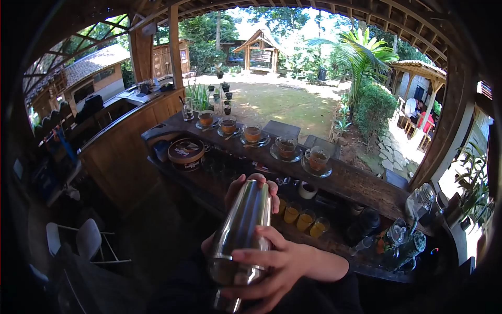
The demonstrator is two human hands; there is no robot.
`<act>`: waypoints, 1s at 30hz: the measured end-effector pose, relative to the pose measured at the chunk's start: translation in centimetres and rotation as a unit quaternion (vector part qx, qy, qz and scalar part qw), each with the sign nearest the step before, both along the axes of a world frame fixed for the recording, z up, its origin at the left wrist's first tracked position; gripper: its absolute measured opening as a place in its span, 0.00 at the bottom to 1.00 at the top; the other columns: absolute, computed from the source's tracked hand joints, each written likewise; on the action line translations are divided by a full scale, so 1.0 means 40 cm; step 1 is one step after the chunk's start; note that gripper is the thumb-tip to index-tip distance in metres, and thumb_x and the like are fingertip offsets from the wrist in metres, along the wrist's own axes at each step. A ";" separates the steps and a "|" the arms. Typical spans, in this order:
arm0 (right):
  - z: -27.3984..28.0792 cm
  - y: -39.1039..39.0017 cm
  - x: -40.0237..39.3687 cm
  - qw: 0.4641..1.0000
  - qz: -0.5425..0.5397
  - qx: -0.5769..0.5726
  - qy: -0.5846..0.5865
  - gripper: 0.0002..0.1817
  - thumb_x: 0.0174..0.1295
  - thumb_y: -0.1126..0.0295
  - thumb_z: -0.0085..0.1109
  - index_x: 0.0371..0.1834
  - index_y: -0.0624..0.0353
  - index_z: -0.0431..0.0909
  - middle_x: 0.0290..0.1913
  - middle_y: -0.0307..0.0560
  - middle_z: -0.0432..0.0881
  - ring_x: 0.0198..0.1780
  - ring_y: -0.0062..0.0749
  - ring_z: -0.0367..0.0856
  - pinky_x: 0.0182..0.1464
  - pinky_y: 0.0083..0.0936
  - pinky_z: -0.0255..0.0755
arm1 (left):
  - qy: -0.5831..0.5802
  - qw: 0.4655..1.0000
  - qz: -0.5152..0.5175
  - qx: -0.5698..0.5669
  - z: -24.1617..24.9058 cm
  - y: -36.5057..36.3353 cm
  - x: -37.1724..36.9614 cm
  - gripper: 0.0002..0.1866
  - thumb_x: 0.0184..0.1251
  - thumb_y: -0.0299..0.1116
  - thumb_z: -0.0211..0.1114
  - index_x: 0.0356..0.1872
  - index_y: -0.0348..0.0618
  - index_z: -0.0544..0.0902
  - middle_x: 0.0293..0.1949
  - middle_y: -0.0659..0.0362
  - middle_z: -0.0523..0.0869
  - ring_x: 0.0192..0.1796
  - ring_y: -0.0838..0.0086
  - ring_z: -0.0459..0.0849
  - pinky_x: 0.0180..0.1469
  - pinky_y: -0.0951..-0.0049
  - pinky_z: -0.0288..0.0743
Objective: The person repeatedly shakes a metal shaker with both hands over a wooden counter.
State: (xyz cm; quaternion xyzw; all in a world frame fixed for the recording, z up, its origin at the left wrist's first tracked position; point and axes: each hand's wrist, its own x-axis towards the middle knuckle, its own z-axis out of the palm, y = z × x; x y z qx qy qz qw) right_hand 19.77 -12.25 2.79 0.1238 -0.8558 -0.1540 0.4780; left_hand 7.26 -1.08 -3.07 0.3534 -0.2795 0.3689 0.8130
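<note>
A shiny metal shaker (241, 222) is held at a tilt in front of my body, its far end pointing up and away. My left hand (235, 189) reaches behind it, with fingers curled over the far end; its palm is mostly hidden. Around the lower, nearer part wraps my right hand (276, 260), fingers spread across the metal. Beyond the shaker, several glass cups of brownish drink, one of them a cup (252, 134) near the middle, stand on saucers along the wooden counter (361, 192). Several glasses of yellow-orange liquid (304, 221) sit on the lower shelf.
A round brown tub (186, 153) stands at the counter's left part. Glass jars and a pitcher (410, 251) are at the right, near a plant. A white chair (89, 239) is at the lower left. Outside are a yard and people under a shelter.
</note>
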 end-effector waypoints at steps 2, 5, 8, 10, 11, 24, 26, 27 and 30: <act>-0.015 0.005 0.020 1.000 0.015 -0.006 0.022 0.31 0.50 0.66 0.63 0.57 0.21 0.68 0.63 0.28 0.71 0.65 0.54 0.66 0.66 0.64 0.48 | 0.026 0.999 0.001 0.037 0.002 -0.006 0.024 0.23 0.72 0.52 0.43 0.56 0.50 0.73 0.51 0.47 0.70 0.50 0.47 0.73 0.43 0.50 0.80; -0.094 0.062 0.066 0.985 -0.009 -0.164 0.044 0.33 0.47 0.66 0.68 0.57 0.22 0.70 0.63 0.29 0.71 0.64 0.56 0.67 0.64 0.61 0.52 | 0.080 0.979 0.004 -0.187 -0.103 -0.064 0.105 0.23 0.70 0.54 0.48 0.49 0.46 0.78 0.45 0.50 0.79 0.38 0.51 0.80 0.39 0.56 0.78; -0.096 0.053 0.081 0.948 0.000 -0.298 0.114 0.28 0.51 0.66 0.65 0.56 0.26 0.72 0.62 0.29 0.72 0.63 0.56 0.67 0.62 0.60 0.54 | -0.142 0.912 -0.271 -0.275 -0.158 -0.090 0.154 0.18 0.69 0.51 0.53 0.51 0.54 0.77 0.48 0.58 0.79 0.56 0.67 0.77 0.56 0.61 0.74; -0.048 0.008 0.089 0.927 0.017 -0.346 0.146 0.24 0.54 0.65 0.61 0.55 0.29 0.74 0.61 0.30 0.73 0.64 0.56 0.67 0.61 0.59 0.55 | -0.066 0.944 -0.198 -0.254 -0.132 -0.100 0.119 0.19 0.71 0.50 0.48 0.54 0.54 0.76 0.54 0.55 0.73 0.57 0.59 0.73 0.56 0.58 0.74; -0.018 -0.029 0.096 0.970 0.014 -0.225 0.092 0.21 0.57 0.65 0.59 0.55 0.30 0.74 0.60 0.30 0.74 0.64 0.56 0.67 0.61 0.59 0.55 | 0.009 0.964 -0.124 -0.236 -0.124 -0.105 0.116 0.20 0.73 0.49 0.44 0.57 0.54 0.74 0.61 0.52 0.67 0.59 0.50 0.69 0.55 0.54 0.74; -0.009 0.005 0.130 0.979 -0.032 -0.197 0.044 0.27 0.48 0.67 0.68 0.53 0.31 0.74 0.58 0.41 0.75 0.61 0.56 0.69 0.61 0.58 0.59 | -0.242 0.819 -0.481 -0.199 -0.210 -0.038 0.263 0.19 0.70 0.46 0.51 0.52 0.46 0.79 0.45 0.56 0.79 0.47 0.62 0.81 0.48 0.62 0.78; 0.023 -0.065 0.102 0.999 -0.033 -0.025 0.006 0.26 0.51 0.63 0.64 0.54 0.24 0.73 0.59 0.29 0.74 0.63 0.53 0.68 0.61 0.60 0.55 | 0.095 0.980 -0.083 -0.152 0.012 -0.071 0.121 0.22 0.69 0.49 0.50 0.54 0.46 0.79 0.47 0.52 0.77 0.42 0.54 0.80 0.44 0.58 0.79; 0.027 -0.050 0.092 0.999 -0.033 -0.024 0.003 0.26 0.51 0.63 0.64 0.54 0.24 0.73 0.59 0.29 0.74 0.63 0.53 0.68 0.61 0.60 0.55 | 0.045 0.992 -0.057 -0.105 0.055 -0.103 0.119 0.24 0.68 0.52 0.49 0.55 0.47 0.78 0.46 0.50 0.77 0.41 0.48 0.80 0.42 0.55 0.79; 0.032 0.008 0.058 0.997 0.017 -0.074 0.027 0.19 0.55 0.62 0.60 0.52 0.29 0.77 0.59 0.31 0.74 0.63 0.54 0.67 0.62 0.58 0.54 | 0.025 0.993 -0.099 -0.064 0.008 -0.014 0.067 0.25 0.70 0.53 0.44 0.62 0.54 0.73 0.54 0.51 0.70 0.52 0.49 0.71 0.52 0.50 0.74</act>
